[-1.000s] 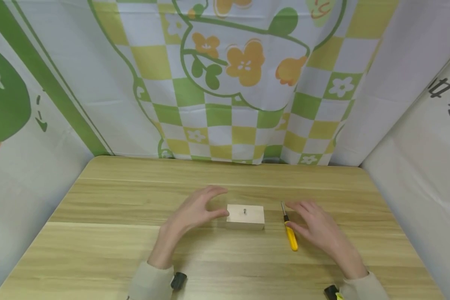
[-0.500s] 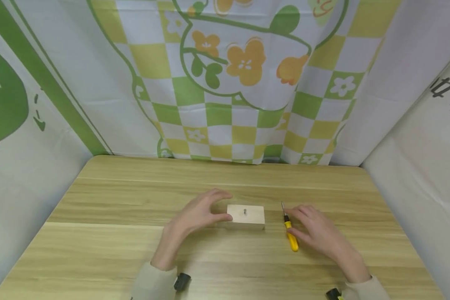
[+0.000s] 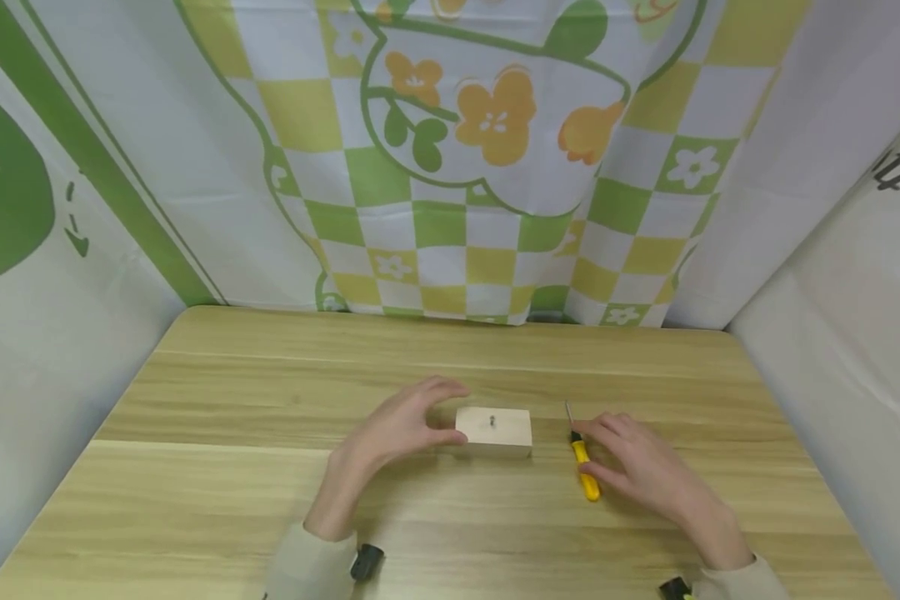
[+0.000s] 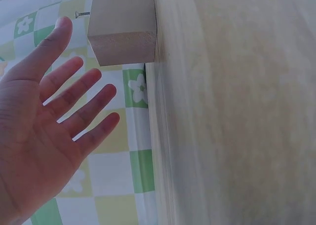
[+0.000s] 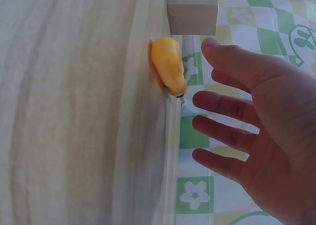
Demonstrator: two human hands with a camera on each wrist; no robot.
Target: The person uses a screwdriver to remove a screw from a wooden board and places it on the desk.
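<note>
While both hands hover over the table (image 3: 232, 400), I can see the block (image 3: 510, 429) lying between them, with a screw (image 3: 492, 421) standing up out of its top face. At the block's left end is the left hand (image 3: 401, 427), its thumb and fingers spread wide; from the wrist view its thumb tip is just beside the screw and apart from the wood. Over on the block's other side lies the screwdriver (image 3: 587, 477), its yellow handle toward the person and its metal shaft pointing toward the curtain (image 3: 487, 258). Just above it hangs the right hand (image 3: 636, 462), also wide, fingers loosely stretched and a gap showing between them and the handle. Pale sleeves (image 3: 311, 567) cover the forearms, and a small dark device (image 3: 367, 563) sits at each wrist. Green and yellow checks and orange flowers pattern the curtain behind the table.
</note>
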